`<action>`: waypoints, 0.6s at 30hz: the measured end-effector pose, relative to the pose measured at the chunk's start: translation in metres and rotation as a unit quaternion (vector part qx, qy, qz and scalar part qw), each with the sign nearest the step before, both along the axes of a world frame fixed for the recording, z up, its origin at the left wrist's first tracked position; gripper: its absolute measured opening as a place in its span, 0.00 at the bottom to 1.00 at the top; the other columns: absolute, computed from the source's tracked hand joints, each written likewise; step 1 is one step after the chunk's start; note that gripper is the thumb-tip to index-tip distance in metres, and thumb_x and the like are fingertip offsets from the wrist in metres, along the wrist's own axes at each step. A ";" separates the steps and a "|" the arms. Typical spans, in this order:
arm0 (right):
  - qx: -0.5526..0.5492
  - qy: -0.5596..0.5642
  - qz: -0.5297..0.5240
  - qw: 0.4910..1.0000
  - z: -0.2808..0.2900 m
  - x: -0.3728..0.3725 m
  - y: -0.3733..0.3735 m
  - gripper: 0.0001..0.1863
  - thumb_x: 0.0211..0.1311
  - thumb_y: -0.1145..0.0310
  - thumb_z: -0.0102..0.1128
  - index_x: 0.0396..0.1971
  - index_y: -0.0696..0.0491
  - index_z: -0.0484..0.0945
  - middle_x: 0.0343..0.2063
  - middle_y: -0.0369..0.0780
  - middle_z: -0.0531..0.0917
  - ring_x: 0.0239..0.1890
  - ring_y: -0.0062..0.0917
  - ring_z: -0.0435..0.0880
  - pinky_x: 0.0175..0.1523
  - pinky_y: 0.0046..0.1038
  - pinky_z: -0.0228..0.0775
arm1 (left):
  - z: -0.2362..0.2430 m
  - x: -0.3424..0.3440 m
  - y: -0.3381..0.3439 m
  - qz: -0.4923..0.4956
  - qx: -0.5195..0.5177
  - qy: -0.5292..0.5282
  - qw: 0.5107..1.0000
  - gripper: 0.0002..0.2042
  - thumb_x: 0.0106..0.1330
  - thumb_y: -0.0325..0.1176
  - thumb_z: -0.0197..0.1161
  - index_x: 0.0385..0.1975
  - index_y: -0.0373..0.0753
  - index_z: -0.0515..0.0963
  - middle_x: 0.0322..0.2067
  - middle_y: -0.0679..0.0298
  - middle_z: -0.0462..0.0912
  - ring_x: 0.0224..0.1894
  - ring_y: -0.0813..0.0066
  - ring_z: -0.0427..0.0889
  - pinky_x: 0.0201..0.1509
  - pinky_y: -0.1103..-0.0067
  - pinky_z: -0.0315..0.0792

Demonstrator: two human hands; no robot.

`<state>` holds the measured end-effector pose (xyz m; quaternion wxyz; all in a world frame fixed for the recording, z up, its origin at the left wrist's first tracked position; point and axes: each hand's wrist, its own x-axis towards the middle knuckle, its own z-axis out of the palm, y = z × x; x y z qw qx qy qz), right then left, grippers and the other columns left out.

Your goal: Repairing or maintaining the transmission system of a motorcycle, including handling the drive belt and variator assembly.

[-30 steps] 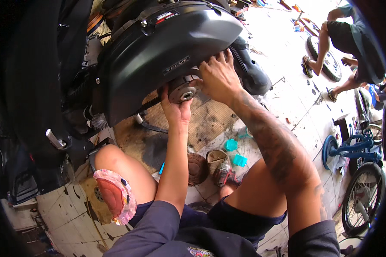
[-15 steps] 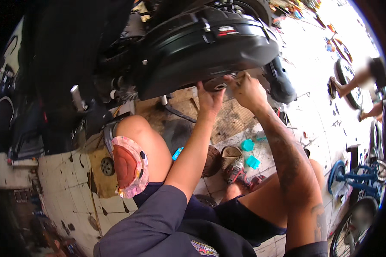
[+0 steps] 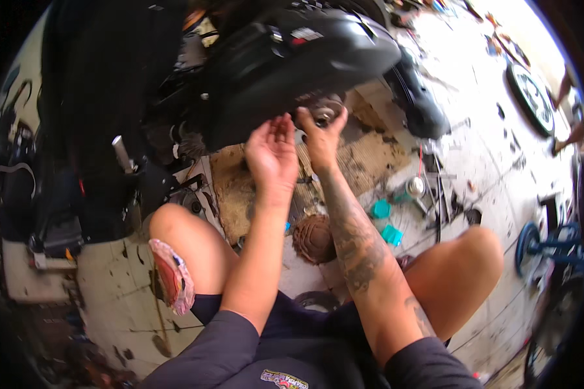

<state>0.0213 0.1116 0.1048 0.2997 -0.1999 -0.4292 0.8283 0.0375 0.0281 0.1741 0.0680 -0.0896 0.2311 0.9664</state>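
My left hand (image 3: 271, 155) is raised palm up just below the black plastic cover (image 3: 285, 71) of a motorbike, with slightly curled fingers apart and nothing in it. Beside it, my right hand (image 3: 319, 136) grips a round metal hub-like part (image 3: 328, 110) under the lower edge of that cover; whether this part is attached is unclear. Beneath both hands lies a stained cardboard sheet (image 3: 376, 149). A brown round object (image 3: 313, 240) sits between my knees, and a pink padded piece (image 3: 174, 275) is on my left knee.
Teal containers (image 3: 391, 235), a spray can (image 3: 415, 188) and scattered tools lie on the tiled floor (image 3: 493, 194) to the right. Farther right are a spoked wheel (image 3: 529, 97), a blue metal stand (image 3: 548, 243) and another person's legs (image 3: 568, 136). The motorbike's dark body (image 3: 104, 97) fills the left.
My left hand has let go of the round part and drawn left, palm turned up. My right hand has moved round to hold the part from below. The view has shifted.
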 end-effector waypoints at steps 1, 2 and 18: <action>0.106 -0.050 -0.066 0.991 -0.010 -0.009 0.003 0.69 0.40 0.56 0.83 0.70 0.61 0.36 0.61 0.57 0.62 0.62 0.44 0.66 0.66 0.37 0.61 | 0.005 -0.005 0.003 -0.009 -0.005 -0.023 1.000 0.09 0.62 0.22 0.53 0.39 0.24 0.70 0.41 0.51 0.78 0.49 0.54 0.78 0.59 0.64 0.77; 0.148 -0.094 -0.069 0.982 0.002 -0.004 -0.015 0.70 0.38 0.55 0.83 0.71 0.59 0.36 0.61 0.59 0.60 0.63 0.47 0.65 0.67 0.38 0.60 | 0.003 -0.014 -0.019 -0.019 -0.015 0.022 0.999 0.09 0.60 0.21 0.53 0.38 0.23 0.72 0.40 0.49 0.79 0.49 0.54 0.80 0.59 0.64 0.77; 0.050 -0.149 -0.059 0.986 0.024 0.001 0.003 0.69 0.39 0.55 0.81 0.71 0.57 0.36 0.60 0.60 0.58 0.62 0.51 0.65 0.67 0.40 0.61 | -0.010 -0.033 -0.041 0.103 -0.845 0.388 0.353 0.26 0.68 0.30 0.54 0.61 0.21 0.59 0.55 0.32 0.71 0.57 0.35 0.71 0.63 0.60 0.63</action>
